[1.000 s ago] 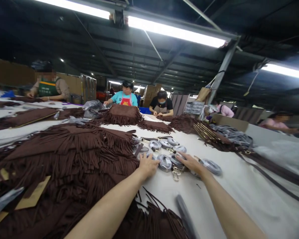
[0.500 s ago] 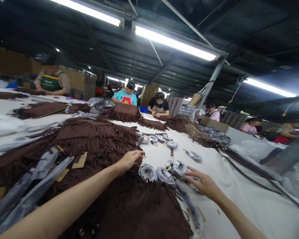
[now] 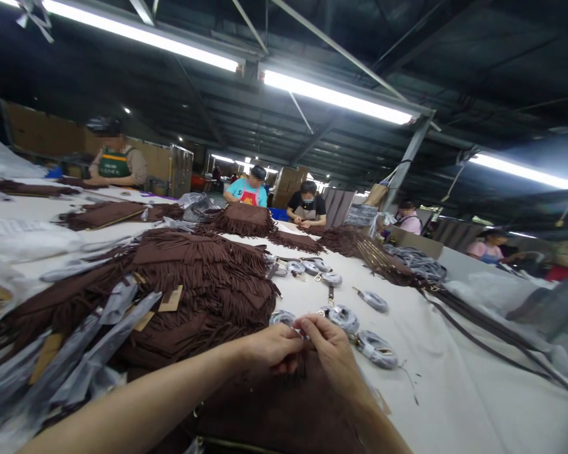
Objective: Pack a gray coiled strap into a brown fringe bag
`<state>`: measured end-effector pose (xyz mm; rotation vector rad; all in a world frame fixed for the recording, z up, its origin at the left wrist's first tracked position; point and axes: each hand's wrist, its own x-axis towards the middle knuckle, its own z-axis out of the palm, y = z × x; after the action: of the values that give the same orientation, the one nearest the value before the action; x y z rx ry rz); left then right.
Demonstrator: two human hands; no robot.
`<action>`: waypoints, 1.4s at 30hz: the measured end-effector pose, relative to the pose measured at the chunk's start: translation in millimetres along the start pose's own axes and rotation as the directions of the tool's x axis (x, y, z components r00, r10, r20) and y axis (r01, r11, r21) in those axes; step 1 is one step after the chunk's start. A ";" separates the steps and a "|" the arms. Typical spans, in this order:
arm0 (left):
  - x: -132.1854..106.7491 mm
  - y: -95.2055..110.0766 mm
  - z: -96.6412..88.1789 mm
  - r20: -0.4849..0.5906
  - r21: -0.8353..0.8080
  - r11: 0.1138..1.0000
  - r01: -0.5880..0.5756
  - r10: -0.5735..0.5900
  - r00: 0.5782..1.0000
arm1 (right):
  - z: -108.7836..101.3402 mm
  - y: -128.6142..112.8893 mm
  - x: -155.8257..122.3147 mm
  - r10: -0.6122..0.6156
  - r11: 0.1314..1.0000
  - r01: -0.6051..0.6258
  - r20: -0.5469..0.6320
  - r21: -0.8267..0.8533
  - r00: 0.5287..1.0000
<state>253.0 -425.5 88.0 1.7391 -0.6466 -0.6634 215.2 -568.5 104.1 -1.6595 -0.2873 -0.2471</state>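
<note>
My left hand [image 3: 272,347] and my right hand [image 3: 330,349] meet over a brown fringed suede bag [image 3: 274,410] lying in front of me on the white table [image 3: 454,391]. Both hands are closed in a pinch, fingertips together on a small item near the bag's top edge; I cannot make out what it is. Just beyond my fingers lie several coiled straps wrapped in clear plastic [image 3: 376,349], with metal clips. A big pile of the same brown fringed bags [image 3: 194,284] lies to the left.
Plastic sleeves and card tags [image 3: 99,328] lie on the pile at left. More wrapped straps [image 3: 329,278] and long brown straps [image 3: 478,321] lie farther along the table. Several other people [image 3: 248,189] work at the far side and at right.
My left hand came back from the fringed pile and my right hand left the wrapped straps; both now pinch together over the near bag. The camera view has shifted slightly.
</note>
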 end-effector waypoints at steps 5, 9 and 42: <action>-9.9 -9.3 -14.1 0.114 0.033 0.998 -0.046 0.042 0.993 | -36.8 6.0 1.8 0.190 0.819 -0.162 0.007 0.550 0.982; 3.7 -18.8 -32.3 -0.125 0.601 0.796 -0.065 0.174 0.977 | -82.2 13.9 6.0 0.184 0.757 -0.160 0.029 0.634 0.982; -71.3 -9.0 4.7 0.215 0.841 0.506 -0.192 0.013 0.976 | -90.5 33.1 -28.9 0.206 0.918 -0.338 0.478 0.208 0.854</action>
<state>201.0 -375.6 86.0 2.5499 -1.3798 -0.4155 199.4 -663.0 73.2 -1.4292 -0.4043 0.3903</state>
